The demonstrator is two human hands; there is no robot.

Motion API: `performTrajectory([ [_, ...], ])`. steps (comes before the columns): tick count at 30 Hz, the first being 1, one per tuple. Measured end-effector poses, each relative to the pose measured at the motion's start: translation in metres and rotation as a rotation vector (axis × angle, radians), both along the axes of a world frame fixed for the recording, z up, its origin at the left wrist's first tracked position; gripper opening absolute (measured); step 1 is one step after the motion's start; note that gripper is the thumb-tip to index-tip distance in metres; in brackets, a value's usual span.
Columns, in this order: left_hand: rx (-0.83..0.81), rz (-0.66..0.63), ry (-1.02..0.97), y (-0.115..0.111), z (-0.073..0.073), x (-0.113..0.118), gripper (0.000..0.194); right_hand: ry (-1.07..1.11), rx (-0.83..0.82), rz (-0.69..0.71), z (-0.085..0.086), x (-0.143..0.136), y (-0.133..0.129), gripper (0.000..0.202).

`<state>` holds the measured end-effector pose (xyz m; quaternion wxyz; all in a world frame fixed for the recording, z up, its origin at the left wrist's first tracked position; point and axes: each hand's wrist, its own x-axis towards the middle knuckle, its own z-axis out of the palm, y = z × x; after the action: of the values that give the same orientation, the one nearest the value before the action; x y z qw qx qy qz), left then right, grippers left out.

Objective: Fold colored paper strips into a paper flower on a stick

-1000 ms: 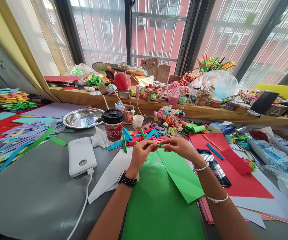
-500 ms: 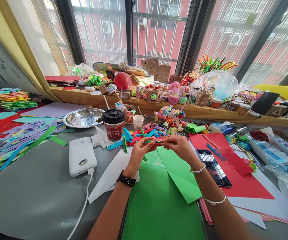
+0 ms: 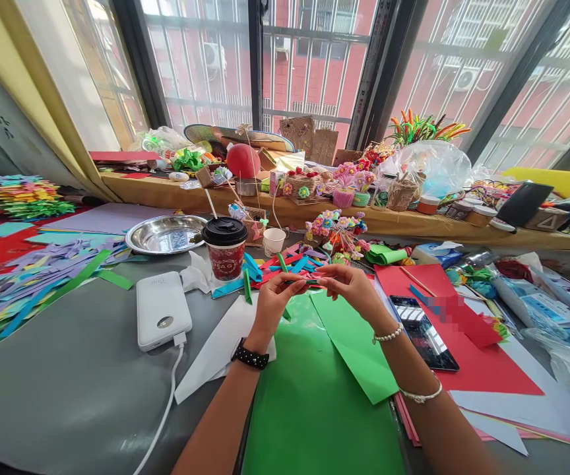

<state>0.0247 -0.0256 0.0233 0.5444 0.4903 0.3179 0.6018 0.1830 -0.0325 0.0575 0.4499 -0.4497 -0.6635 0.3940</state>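
2 hands [image 3: 274,305] [image 3: 355,293] pinching paper [image 3: 311,282], lidded cup [image 3: 225,258]; contents hidden

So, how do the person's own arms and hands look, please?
No sleeves or gloves show. The left hand has a black watch strap with white dots at the wrist; the right hand has a silvery-white beaded bracelet and, further up, a thin silver-coloured bangle.

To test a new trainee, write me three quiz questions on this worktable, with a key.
1. True or false: a thin strip is at the fingertips of the left hand and right hand.
2. The dark-screened device lies on: a) the silver dish; b) red paper; c) the power bank.
3. Fill in: the lid of the red cup is ___.

Key: 1 true; 2 b; 3 black.
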Motion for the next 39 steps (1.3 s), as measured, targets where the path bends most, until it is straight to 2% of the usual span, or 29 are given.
performTrajectory([
  [4, 0.022, -0.017, 0.031, 0.0, -0.002, -0.001, 0.017, 0.053, -0.026, -0.051, 0.0, -0.003, -0.001, 0.021],
  [8, -0.048, -0.045, -0.013, 0.002, -0.004, 0.001, 0.021, 0.094, 0.014, -0.085, -0.002, -0.006, -0.002, 0.019],
  [15, -0.173, -0.104, -0.048, 0.003, -0.003, 0.0, 0.022, -0.02, 0.127, -0.086, -0.005, -0.006, -0.001, 0.016],
  [21, -0.152, -0.072, -0.096, 0.002, -0.002, 0.0, 0.019, 0.036, 0.156, -0.091, -0.008, -0.004, -0.001, 0.024],
  [25, -0.139, -0.082, -0.076, 0.003, -0.003, 0.001, 0.019, 0.073, 0.127, -0.104, -0.009, -0.004, -0.001, 0.021],
  [29, -0.047, -0.09, 0.049, 0.005, -0.008, 0.0, 0.022, 0.097, 0.102, -0.12, -0.01, -0.004, 0.001, 0.021],
  [34, 0.232, 0.013, 0.241, 0.004, -0.01, 0.0, 0.027, 0.158, 0.022, -0.11, -0.009, 0.0, 0.003, 0.023],
  [39, 0.286, 0.063, 0.283, 0.001, -0.009, 0.0, 0.024, 0.207, -0.06, -0.101, -0.008, -0.001, 0.003, 0.024],
])
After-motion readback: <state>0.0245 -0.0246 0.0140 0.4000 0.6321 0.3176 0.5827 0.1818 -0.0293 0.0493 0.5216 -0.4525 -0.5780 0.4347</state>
